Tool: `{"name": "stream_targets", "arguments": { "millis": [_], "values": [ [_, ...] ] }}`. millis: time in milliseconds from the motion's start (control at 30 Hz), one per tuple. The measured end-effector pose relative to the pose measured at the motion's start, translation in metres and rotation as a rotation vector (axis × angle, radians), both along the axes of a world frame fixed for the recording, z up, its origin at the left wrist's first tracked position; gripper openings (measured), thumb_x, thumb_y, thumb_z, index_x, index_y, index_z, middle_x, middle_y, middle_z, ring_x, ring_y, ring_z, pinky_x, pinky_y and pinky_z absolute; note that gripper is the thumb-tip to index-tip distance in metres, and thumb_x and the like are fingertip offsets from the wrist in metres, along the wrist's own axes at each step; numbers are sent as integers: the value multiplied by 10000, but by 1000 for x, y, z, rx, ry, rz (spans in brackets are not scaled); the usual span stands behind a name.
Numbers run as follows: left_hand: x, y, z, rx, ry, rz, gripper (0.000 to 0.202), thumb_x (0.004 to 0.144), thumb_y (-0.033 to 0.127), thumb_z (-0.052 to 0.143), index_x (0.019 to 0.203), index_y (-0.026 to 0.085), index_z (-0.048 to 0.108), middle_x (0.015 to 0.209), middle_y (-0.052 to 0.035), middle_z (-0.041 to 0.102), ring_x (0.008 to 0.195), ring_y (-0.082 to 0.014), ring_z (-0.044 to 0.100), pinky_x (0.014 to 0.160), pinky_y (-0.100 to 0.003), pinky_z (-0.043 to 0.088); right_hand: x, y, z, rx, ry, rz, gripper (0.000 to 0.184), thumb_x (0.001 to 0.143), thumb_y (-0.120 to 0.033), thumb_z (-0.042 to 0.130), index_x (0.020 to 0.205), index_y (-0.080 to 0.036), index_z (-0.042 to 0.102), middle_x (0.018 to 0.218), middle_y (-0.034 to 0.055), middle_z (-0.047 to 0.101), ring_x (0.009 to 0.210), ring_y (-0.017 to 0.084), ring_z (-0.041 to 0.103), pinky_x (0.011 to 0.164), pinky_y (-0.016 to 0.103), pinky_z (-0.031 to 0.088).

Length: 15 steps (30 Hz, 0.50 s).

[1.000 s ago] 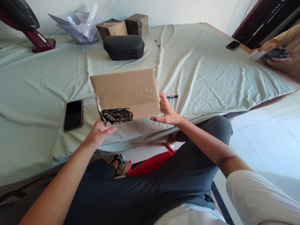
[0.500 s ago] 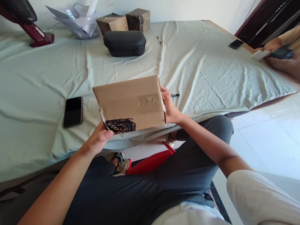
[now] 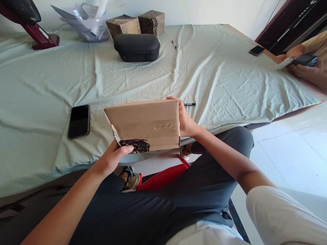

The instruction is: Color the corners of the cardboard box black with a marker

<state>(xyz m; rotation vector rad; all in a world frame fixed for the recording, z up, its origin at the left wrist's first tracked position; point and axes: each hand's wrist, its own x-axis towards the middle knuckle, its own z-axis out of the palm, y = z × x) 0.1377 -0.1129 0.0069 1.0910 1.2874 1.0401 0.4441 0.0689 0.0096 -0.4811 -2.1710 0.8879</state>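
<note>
A brown cardboard box (image 3: 145,124) is held up between my two hands over the table's front edge. Clear tape runs across its near face, and black scribble covers the lower left corner. My left hand (image 3: 114,154) grips that lower left corner, thumb on the scribble and the other fingers hidden behind. Against the right end of the box, my right hand (image 3: 185,119) is closed, fingertips over the top edge. Just beyond the right hand a black pen (image 3: 189,104) lies on the cloth. To the left rests a dark smartphone (image 3: 79,121).
On the cloth-covered table (image 3: 33,112), a black zip case (image 3: 136,47) sits before two cardboard boxes (image 3: 152,22). A plastic basket (image 3: 93,29) and a dark red stand (image 3: 46,41) are at back left. Another person's hands (image 3: 301,66) hold a dark device at right, near a second phone (image 3: 257,50).
The box has come lower and tilted so its near face looks shorter. My left thumb has slid onto the scribbled patch, and my right fingers now reach over the top edge.
</note>
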Motion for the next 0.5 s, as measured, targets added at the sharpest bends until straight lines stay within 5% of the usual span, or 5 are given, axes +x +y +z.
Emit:
{"name": "stream_targets", "arguments": {
  "millis": [267, 500],
  "values": [
    [7, 2, 7, 112, 45, 65, 524, 937, 506, 756, 1434, 339, 751, 1367, -65, 768, 1589, -397, 492, 1421, -583, 291, -2, 4, -10, 101, 32, -24, 1252, 617, -710, 984, 1604, -335, 310, 1708, 212, 340, 1641, 469, 367, 1345, 695, 339],
    [10, -4, 9, 106, 240, 93, 565, 991, 587, 655, 1489, 327, 715, 1336, -82, 787, 1488, -411, 609, 1333, -647, 456, -3, 0, -10, 197, -41, -82, 1197, 673, -634, 978, 1600, -306, 296, 1663, 227, 395, 1601, 457, 430, 1313, 693, 395]
  ]
}}
